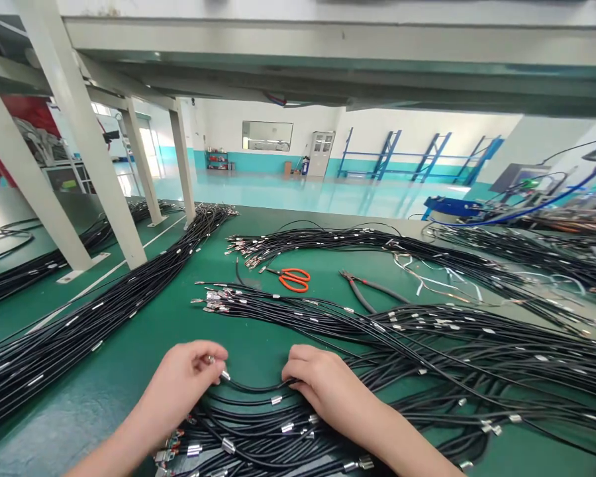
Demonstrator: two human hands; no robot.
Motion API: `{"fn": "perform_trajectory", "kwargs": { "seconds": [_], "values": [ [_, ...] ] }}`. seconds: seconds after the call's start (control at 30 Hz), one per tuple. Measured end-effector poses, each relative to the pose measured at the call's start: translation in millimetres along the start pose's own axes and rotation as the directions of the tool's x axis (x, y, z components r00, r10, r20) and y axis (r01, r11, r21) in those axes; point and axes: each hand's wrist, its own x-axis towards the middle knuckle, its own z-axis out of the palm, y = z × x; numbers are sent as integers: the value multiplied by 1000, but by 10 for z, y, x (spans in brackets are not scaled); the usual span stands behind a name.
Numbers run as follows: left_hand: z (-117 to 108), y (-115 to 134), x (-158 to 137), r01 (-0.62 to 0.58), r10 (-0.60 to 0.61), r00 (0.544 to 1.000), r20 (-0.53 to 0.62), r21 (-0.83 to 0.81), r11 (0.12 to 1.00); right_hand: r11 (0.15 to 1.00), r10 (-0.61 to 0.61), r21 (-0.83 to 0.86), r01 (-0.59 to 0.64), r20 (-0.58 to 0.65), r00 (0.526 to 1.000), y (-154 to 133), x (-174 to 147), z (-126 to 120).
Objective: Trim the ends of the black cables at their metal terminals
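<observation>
Nearest the lens: heap of black cables (278, 437) with silver crimp sleeves, lying loose on the green table (129, 358), running out of the bottom edge of the view. Both of the person's hands sit on this heap.

Left hand (183, 384): fingers curled together, thumb and fingertips pinched on the metal-tipped end of one black cable (258, 387). That cable arcs across the top of the heap from the left hand to the right hand.

Right hand (322, 384): knuckles up, fingers curled down onto the other part of the same cable. I cannot tell from here whether they fully close round it; fingertips are hidden under the hand.

Just beyond the hands: second cable bundle (288, 308), terminal ends fanned out to the left, body sweeping right and merging with the near heap.

Mid-table: orange-handled scissors (294, 278), lying flat on bare green surface. Right of them, dark pliers (365, 291), handles spread, also flat. The two tools are near each other, not touching.

Behind the tools: third bundle (328, 238), terminals pointing left.

Left side: long cable run (104, 311) stretching diagonally from the near left toward the white frame posts (87, 146) bolted to the table.

No bins, trays or boxes on the table that I can make out; all cable lies loose on the surface.

Far: teal floor, blue racks (417, 156) against the back wall.
</observation>
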Motion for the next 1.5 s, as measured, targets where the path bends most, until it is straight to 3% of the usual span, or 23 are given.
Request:
{"fn": "perform_trajectory", "kwargs": {
  "seconds": [0.07,0.13,0.2,0.23,0.3,0.4,0.47,0.57,0.63,0.7,0.77,0.9,1.0,1.1,1.17,1.23,1.27,1.3,1.37,1.43,1.5],
  "values": [
    [-29,-94,-143,-159,179,983,-37,308,938,999,-35,20,34,19,999,4,-5,-16],
    [-9,-136,-234,-353,433,901,-21,546,760,998,-56,41,54,31,998,2,-13,-35],
    [54,-123,-270,-516,605,791,92,633,578,996,-67,60,64,41,997,-8,-21,-51],
    [94,-103,-274,-586,637,750,179,627,513,995,-70,68,67,43,997,-16,-24,-59],
    [171,-65,-270,-665,615,714,335,599,445,994,-78,81,73,56,995,-30,-31,-79],
    [244,-65,-269,-678,536,719,443,619,397,996,-62,68,61,18,998,-4,-45,-139],
    [261,-97,-277,-671,520,724,453,637,379,1000,24,-8,-25,-114,993,77,-57,-196],
    [257,-100,-292,-651,482,751,452,630,423,951,188,-158,-264,-384,904,296,-73,-267],
    [246,-34,-294,-622,424,782,457,617,483,892,221,-248,-377,-488,844,464,-64,-283],
    [235,81,-287,-576,336,817,469,623,530,833,210,-345,-433,-528,823,607,-30,-274],
    [226,210,-271,-529,235,840,489,646,550,783,191,-432,-448,-517,834,705,21,-252],
    [205,378,-219,-492,132,842,523,646,584,747,119,-509,-429,-532,838,791,83,-213],
    [177,379,-170,-509,160,829,536,604,613,747,0,-489,-451,-678,735,809,51,-227],
    [160,336,-73,-494,218,835,505,513,702,783,-89,-434,-445,-787,610,801,-13,-275],
    [170,327,52,-428,249,860,446,365,827,818,-114,-401,-412,-815,568,777,-50,-304],
    [200,346,225,-239,207,914,348,51,970,848,-127,-381,-367,-820,558,743,-74,-319],
    [220,363,323,-97,146,943,298,-173,980,860,-133,-377,-344,-816,562,726,-82,-321],
    [243,381,422,47,64,965,253,-408,912,870,-140,-375,-320,-811,569,709,-88,-322],
    [288,407,602,195,-112,981,159,-775,601,891,-150,-366,-268,-795,588,681,-95,-322],
    [320,406,732,138,-240,969,54,-927,349,915,-156,-355,-194,-753,640,656,-98,-327],
    [327,382,795,50,-297,954,-33,-962,267,937,-162,-336,-92,-654,739,623,-99,-340]
  ]
}}
